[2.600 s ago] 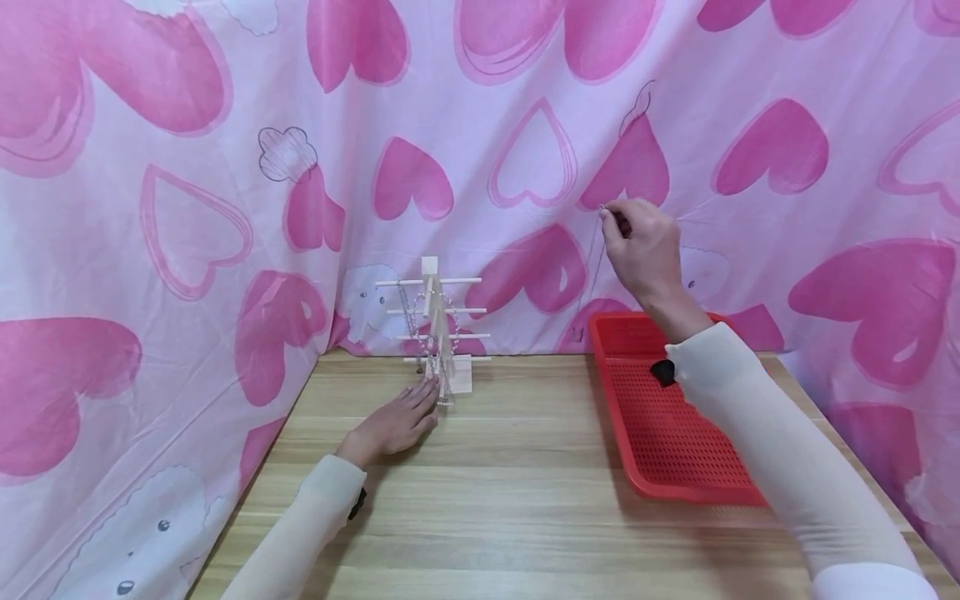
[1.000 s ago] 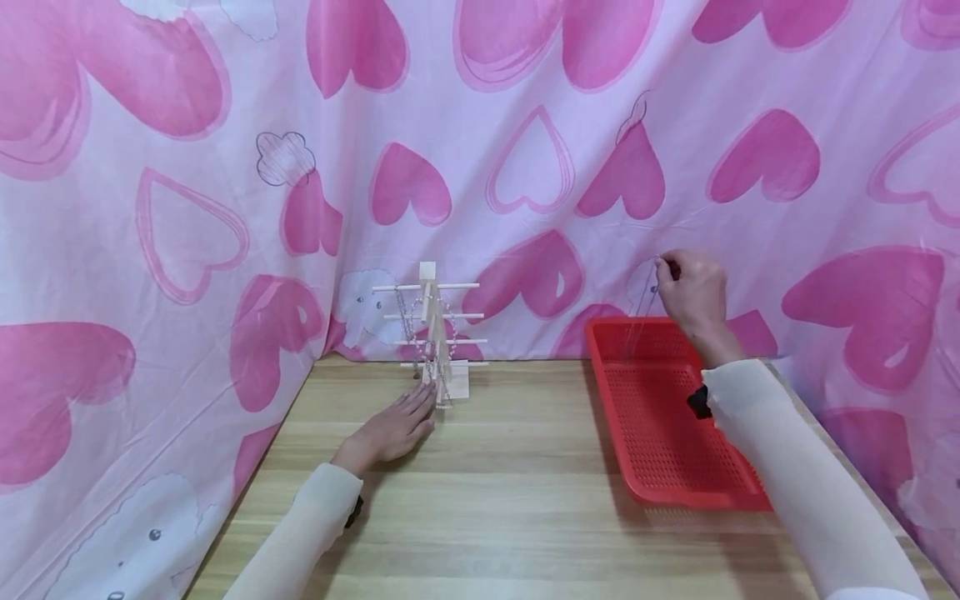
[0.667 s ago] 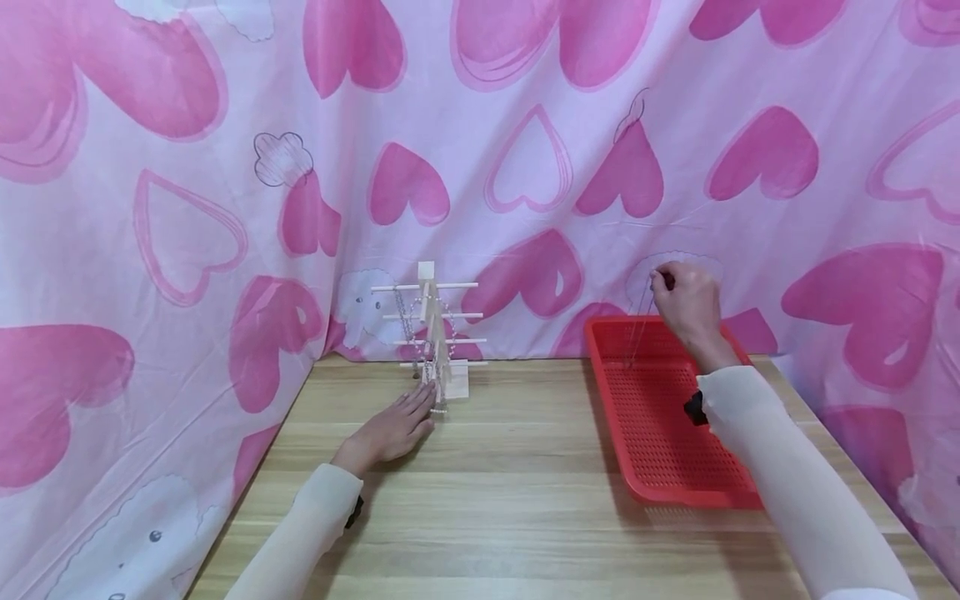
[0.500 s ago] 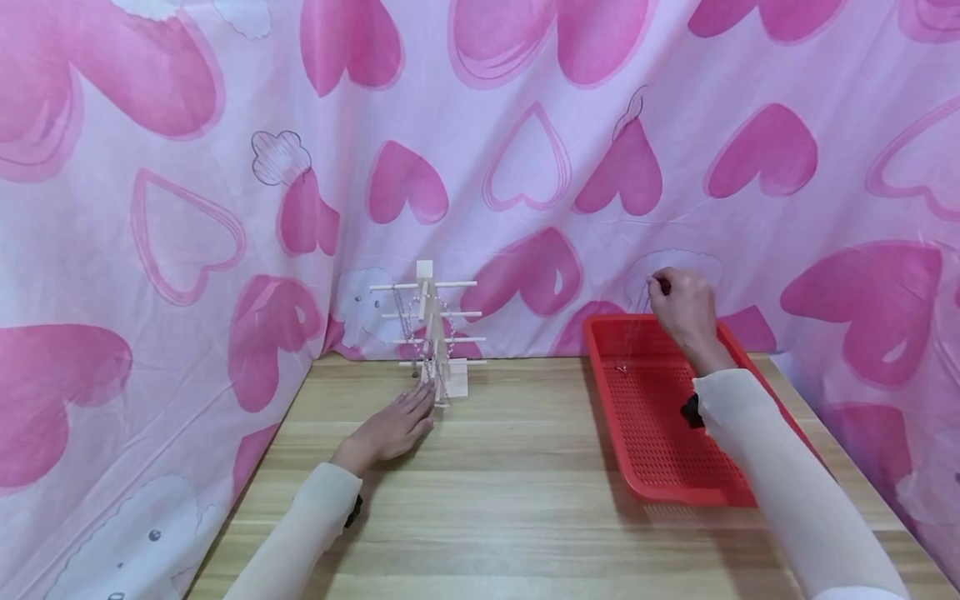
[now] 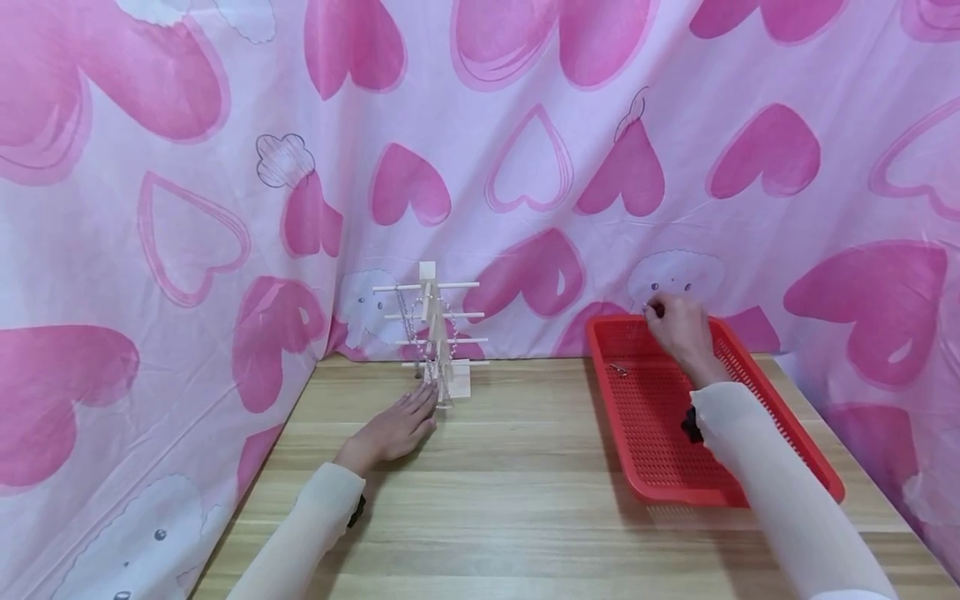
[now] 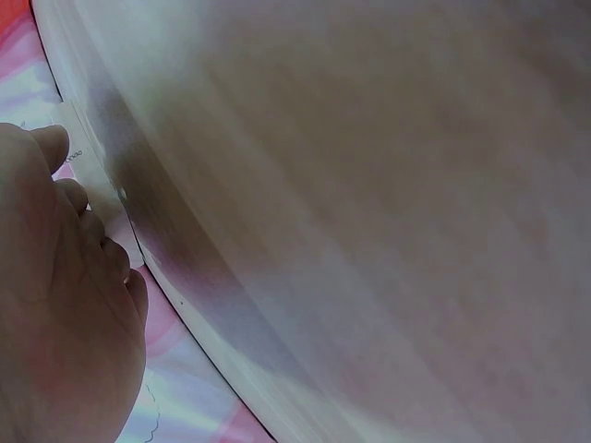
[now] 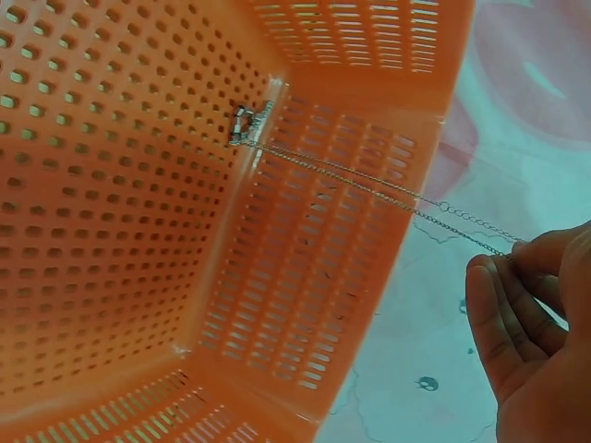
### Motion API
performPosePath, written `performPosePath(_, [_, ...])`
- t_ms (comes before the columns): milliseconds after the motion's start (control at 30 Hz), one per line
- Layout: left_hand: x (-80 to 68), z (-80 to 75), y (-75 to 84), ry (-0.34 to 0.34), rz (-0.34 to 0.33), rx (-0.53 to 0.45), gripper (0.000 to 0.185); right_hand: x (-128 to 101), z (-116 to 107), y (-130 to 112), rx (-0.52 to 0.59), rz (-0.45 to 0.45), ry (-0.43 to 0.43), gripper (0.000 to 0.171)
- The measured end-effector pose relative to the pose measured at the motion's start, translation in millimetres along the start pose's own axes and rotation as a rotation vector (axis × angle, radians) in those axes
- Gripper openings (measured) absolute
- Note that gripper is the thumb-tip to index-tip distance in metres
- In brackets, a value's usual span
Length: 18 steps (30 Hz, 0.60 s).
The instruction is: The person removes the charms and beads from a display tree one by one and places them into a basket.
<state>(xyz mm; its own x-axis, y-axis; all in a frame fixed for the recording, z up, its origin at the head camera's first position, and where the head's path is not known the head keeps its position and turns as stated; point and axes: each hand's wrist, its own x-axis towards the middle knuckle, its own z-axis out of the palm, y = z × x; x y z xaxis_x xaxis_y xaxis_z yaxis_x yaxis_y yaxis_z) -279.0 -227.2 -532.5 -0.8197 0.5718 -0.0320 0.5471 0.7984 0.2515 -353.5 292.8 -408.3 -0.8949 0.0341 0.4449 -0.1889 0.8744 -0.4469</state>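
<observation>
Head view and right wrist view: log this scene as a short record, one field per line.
right hand: pinches upper end of silvery chain necklace
necklace's lower end: down inside red perforated basket
left hand: fingers extended, at base of wooden jewelry stand
hanging on stand: beaded necklace, among others
surface: wood-grain tabletop
backdrop: pink heart-print cloth

Your left hand (image 5: 392,427) lies at left with fingers (image 5: 424,398) extended; your right hand (image 5: 681,332) hovers at right, pinching.
</observation>
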Motion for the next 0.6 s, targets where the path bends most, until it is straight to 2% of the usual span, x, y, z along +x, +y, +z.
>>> performPosePath(167, [0.2, -3.9, 3.7, -0.024, -0.015, -0.002, 0.064, -3, 9, 7, -0.013, 0.002, -0.024, 0.017])
performPosePath(400, [0.1, -6.4, 5.8, -0.058, -0.034, 0.044, 0.064, -10, 23, 11, 0.015, 0.095, -0.207, 0.02])
performPosePath(600, [0.6, -5.9, 5.8, -0.047, -0.027, 0.045, 0.063, -13, 35, 14, 0.005, 0.094, -0.294, 0.023])
